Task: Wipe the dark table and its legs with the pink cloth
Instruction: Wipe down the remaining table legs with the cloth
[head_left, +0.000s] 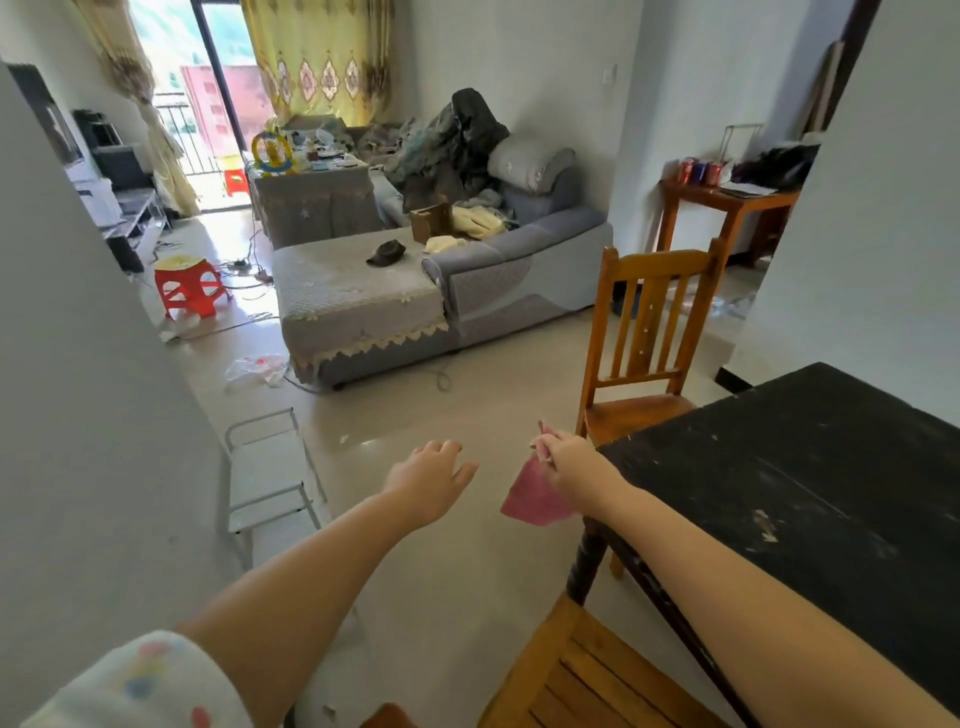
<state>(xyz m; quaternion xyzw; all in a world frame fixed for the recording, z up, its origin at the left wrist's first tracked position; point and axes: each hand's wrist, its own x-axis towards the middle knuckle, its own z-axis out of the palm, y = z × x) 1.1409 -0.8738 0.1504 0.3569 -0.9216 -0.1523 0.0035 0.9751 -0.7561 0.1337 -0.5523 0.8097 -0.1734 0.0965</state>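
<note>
The dark table (810, 467) fills the right side, its black top scuffed with pale marks. One turned dark leg (587, 561) shows under its near left corner. My right hand (569, 462) is held out just left of that corner and grips the pink cloth (530, 496), which hangs down from my fingers above the floor. My left hand (434, 475) reaches forward over the floor, fingers relaxed and holding nothing, a little left of the cloth.
A wooden chair (649, 353) stands at the table's far left corner, another wooden chair seat (582, 675) below my right arm. A white metal rack (270, 483) leans by the left wall. A grey sofa (415, 291) and red stool (189, 286) lie beyond.
</note>
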